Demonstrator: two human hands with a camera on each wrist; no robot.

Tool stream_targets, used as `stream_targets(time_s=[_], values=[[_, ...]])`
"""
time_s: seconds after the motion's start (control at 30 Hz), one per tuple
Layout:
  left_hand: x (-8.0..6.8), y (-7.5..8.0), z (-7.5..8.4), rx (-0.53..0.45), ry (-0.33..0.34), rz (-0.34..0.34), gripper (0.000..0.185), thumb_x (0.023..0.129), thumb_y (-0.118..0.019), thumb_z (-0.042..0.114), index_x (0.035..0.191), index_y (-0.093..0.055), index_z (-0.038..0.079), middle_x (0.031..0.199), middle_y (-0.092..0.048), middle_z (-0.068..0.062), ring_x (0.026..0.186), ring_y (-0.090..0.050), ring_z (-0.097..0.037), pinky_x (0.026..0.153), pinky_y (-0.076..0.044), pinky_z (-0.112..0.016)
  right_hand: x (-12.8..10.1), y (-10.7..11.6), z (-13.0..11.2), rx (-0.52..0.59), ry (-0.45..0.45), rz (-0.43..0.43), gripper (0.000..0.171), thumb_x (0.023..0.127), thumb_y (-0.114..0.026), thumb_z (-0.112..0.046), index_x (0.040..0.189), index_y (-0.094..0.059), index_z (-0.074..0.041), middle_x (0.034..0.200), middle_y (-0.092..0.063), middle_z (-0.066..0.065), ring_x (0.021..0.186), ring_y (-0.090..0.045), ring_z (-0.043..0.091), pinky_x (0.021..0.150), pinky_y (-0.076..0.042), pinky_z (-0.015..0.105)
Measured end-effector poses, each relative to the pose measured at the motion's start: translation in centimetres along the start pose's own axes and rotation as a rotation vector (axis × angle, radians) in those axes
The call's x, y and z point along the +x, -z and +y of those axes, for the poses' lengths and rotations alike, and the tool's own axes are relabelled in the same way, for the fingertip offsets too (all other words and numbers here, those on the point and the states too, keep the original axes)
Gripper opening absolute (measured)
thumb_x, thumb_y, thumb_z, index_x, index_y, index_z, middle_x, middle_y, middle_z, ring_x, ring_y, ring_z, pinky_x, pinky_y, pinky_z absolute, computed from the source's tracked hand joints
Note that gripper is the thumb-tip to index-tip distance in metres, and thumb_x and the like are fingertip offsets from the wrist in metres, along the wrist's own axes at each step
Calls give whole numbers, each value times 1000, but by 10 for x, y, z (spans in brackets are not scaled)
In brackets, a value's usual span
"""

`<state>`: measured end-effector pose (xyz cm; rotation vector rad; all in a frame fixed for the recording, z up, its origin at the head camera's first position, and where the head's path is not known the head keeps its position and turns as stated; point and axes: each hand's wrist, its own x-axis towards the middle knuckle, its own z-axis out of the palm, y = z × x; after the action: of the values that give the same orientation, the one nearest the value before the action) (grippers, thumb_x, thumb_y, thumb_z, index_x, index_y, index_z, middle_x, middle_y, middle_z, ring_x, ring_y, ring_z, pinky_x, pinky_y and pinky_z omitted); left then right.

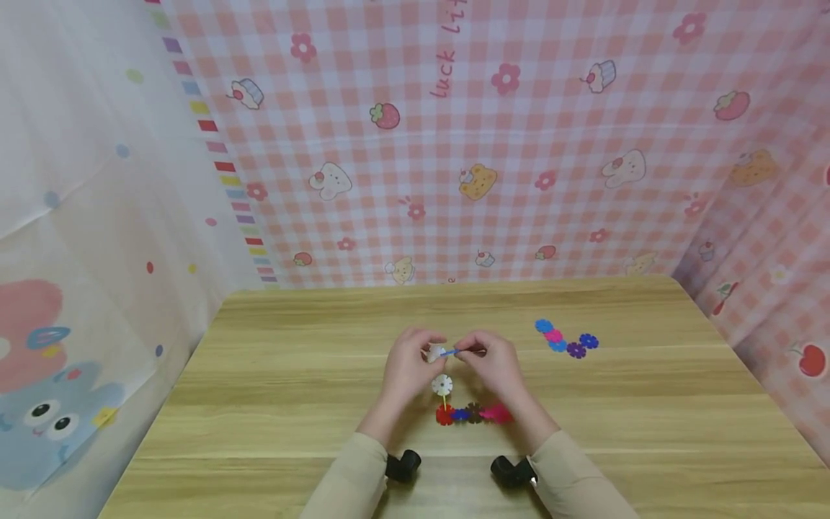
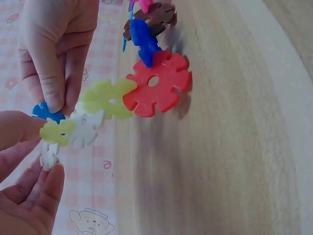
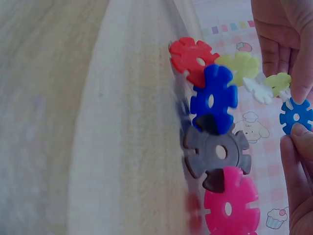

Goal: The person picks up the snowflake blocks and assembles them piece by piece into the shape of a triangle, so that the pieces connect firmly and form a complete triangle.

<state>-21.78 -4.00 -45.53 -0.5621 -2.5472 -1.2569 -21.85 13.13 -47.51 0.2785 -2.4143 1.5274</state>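
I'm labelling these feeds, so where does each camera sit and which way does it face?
Head: on the head, facing forward and down at the table; left hand, right hand and both sleeves show.
Left wrist: worn there, looking toward the held white piece, cloth beyond; parts of both hands show.
Right wrist: worn there, looking toward the held blue piece; parts of both hands show.
Wrist views share the blue piece and red piece.

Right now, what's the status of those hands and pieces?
Left hand pinching white piece. Right hand pinching blue piece. Red piece joined to yellow piece. Nothing visibly blocking.
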Motion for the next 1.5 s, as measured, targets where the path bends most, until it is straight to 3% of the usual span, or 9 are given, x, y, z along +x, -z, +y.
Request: stream_targets(time_s=[0.13,0.4,0.63,0.93,1.07,1.27,1.5], values=[[0,0,0,3,-10,-19,17,76,-78,2,92,-75,7,97,-67,-7,82,-59,-19,70,-51,-28,1,-1,-1,14,11,3,11,80,-77,4,81,-71,-6,84,-72,3,79,-68,20,74,-58,33],[0,-3,-3,-32,39,21,13,75,-76,-4,83,-74,6,90,-68,-6,80,-59,-19,70,-51,-30,0,9,4,14,-47,-95,9,85,-75,-2,94,-72,-5,93,-72,7,87,-68,23,81,-57,34],[-1,-1,-3,-43,96,4,13,76,-77,-3,84,-75,7,87,-67,-5,78,-58,-18,68,-50,-27,-1,48,30,-37,-86,-92,19,88,-73,-5,106,-70,0,102,-72,13,94,-67,28,88,-54,41],[0,-1,-2,-44,100,-17,12,79,-77,0,85,-75,9,87,-66,-2,78,-56,-15,68,-50,-26,-4,116,63,-183,-115,-43,24,91,-72,-10,111,-68,2,106,-70,17,94,-65,24,79,-49,18],[1,-2,-2,-43,94,-20,12,79,-77,-1,86,-75,8,86,-66,-2,77,-56,-15,67,-50,-26,-5,140,73,-203,-124,-45,28,91,-72,-9,114,-67,5,106,-69,20,91,-63,19,74,-48,18],[1,-2,-3,-36,92,-24,11,79,-77,-1,85,-75,8,86,-65,-1,76,-56,-15,66,-50,-25,-7,162,86,-273,-128,-58,36,88,-75,-9,119,-65,6,108,-68,24,88,-60,20,70,-48,22],[0,-2,-4,-33,88,-28,11,79,-77,-1,85,-75,8,85,-65,-1,77,-57,-16,67,-50,-25,-12,173,93,-253,-160,-84,43,85,-77,-7,122,-62,9,106,-63,25,81,-55,19,59,-49,25]])
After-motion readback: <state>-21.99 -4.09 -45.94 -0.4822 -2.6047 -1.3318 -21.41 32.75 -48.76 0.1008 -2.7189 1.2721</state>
